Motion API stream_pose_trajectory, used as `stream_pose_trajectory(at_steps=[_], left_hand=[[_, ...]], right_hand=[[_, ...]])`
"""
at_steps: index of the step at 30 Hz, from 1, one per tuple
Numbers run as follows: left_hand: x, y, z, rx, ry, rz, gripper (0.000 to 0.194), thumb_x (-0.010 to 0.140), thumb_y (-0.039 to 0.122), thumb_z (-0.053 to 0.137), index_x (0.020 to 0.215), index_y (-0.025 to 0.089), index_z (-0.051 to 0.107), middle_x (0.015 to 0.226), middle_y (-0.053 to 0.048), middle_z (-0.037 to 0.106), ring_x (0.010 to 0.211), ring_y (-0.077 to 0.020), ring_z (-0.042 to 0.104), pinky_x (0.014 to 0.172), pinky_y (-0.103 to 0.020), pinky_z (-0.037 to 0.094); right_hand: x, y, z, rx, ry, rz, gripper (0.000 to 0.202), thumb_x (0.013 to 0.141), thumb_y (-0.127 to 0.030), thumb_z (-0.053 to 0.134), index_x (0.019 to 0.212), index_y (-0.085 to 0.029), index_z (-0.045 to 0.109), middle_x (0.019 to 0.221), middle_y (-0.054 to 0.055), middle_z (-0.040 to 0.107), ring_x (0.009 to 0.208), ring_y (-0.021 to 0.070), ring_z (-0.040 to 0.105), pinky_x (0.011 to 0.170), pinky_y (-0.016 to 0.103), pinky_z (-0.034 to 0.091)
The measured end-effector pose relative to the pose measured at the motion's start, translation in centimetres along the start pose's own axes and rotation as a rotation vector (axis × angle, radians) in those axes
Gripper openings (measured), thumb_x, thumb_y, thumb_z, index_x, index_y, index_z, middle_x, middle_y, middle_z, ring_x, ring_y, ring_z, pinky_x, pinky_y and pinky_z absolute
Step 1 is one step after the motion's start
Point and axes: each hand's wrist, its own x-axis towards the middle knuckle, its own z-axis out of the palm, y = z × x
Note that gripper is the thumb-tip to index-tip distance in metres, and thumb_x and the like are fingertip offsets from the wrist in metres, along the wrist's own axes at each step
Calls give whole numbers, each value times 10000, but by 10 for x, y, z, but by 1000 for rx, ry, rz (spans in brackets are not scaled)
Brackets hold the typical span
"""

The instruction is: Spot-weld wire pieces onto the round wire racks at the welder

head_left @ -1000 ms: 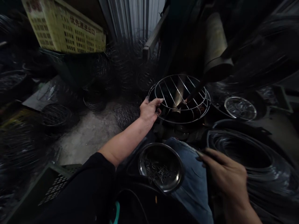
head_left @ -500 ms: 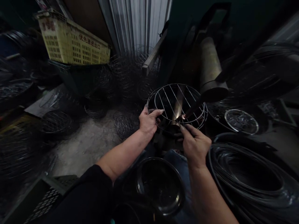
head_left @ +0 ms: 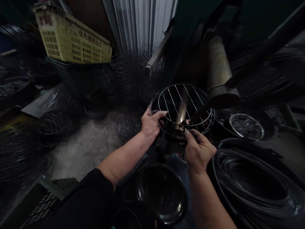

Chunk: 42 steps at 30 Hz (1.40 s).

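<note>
A round wire rack [head_left: 176, 105] with parallel bars is held tilted between a brass-coloured lower post [head_left: 182, 111] and a dark upper rod that meets its near side. My left hand [head_left: 151, 122] grips the rack's left rim, thumb on top and fingers beneath. At the near rim, my right hand [head_left: 199, 148] is closed in a pinch at the wire below the rod's tip; what exactly lies between its fingertips is too small to make out.
A thick metal cylinder [head_left: 220, 70] hangs at upper right. A black bowl [head_left: 162, 192] sits below my hands. Coiled wire [head_left: 252, 175] fills a tub at right. A yellow crate [head_left: 73, 39] and wire piles stand at left.
The view has shifted slightly. The upper cylinder and rod appear a little lower and further right; the rack stays in my left hand, and both hands keep nearly the same pose.
</note>
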Motion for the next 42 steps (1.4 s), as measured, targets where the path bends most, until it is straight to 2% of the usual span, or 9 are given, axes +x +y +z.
stream_pose_trajectory(at_steps=[3,8,13,20,24,32,42], left_hand=[[-1,0,0,-7,-6,-13,444,507,127,807,863,211,555,696,59,559,577,-76,526,475,-201,335],[1,-1,-1,0,-15,-7,486,482,135,823,883,210,558,693,71,540,568,-69,516,470,-196,317],[3,-1,0,-1,-8,-13,492,482,138,821,885,209,548,687,81,526,554,-60,507,464,-192,312],[3,3,2,14,-21,-5,487,491,136,811,904,205,562,698,78,537,553,-61,513,448,-193,324],[4,6,3,18,-32,8,495,485,135,822,902,206,565,699,78,542,533,-53,490,453,-196,341],[1,3,2,-1,-19,0,526,478,136,813,936,215,567,728,67,558,580,-69,534,473,-189,334],[6,0,3,1,11,-36,504,477,125,805,901,212,546,684,83,544,547,-67,511,461,-195,337]], right_hand=[[-2,12,-1,-12,26,-39,319,742,-433,788,873,-146,737,665,26,702,546,206,694,522,289,568],[0,35,-2,-123,128,-218,403,746,-546,775,869,-163,748,764,49,737,674,237,727,659,349,601],[0,33,3,-122,175,-307,344,763,-503,768,824,-164,756,704,45,731,630,223,713,624,327,579],[2,25,7,-34,165,-244,202,730,-361,785,768,-166,749,651,18,718,584,200,701,600,295,550],[3,25,9,3,150,-204,197,725,-361,790,759,-172,745,654,11,715,604,208,712,626,307,564],[0,31,9,47,187,-215,212,728,-360,808,784,-165,748,659,8,709,601,195,703,637,309,579],[3,24,11,37,198,-251,192,717,-344,803,757,-169,733,643,-1,694,553,188,697,569,284,565]])
